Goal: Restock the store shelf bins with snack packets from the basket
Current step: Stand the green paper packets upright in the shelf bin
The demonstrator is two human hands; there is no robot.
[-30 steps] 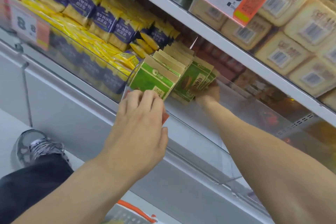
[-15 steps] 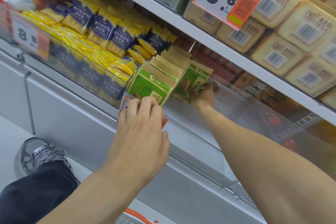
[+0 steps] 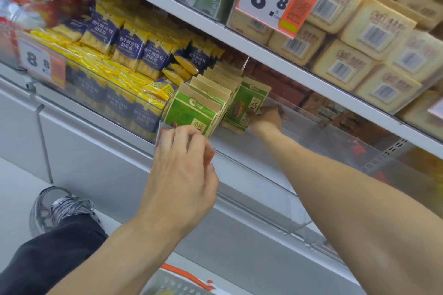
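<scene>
Head view: I am lining up green packets [image 3: 194, 112]; left hand [image 3: 182, 170] steadies them with bent fingers, right hand [image 3: 266, 116] at 1 o'clock holds one, which I should push upright next.

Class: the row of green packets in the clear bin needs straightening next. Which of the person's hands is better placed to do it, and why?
Probably the right hand: it reaches inside the clear bin and grips a green packet beside the row. The left hand is outside the bin's front wall, fingertips only at the front packet.

Green-and-kraft snack packets [image 3: 199, 105] stood upright in a front-to-back row inside clear shelf bin [image 3: 275, 160]; one packet [image 3: 242, 108] tilted rightward beside row.
</scene>
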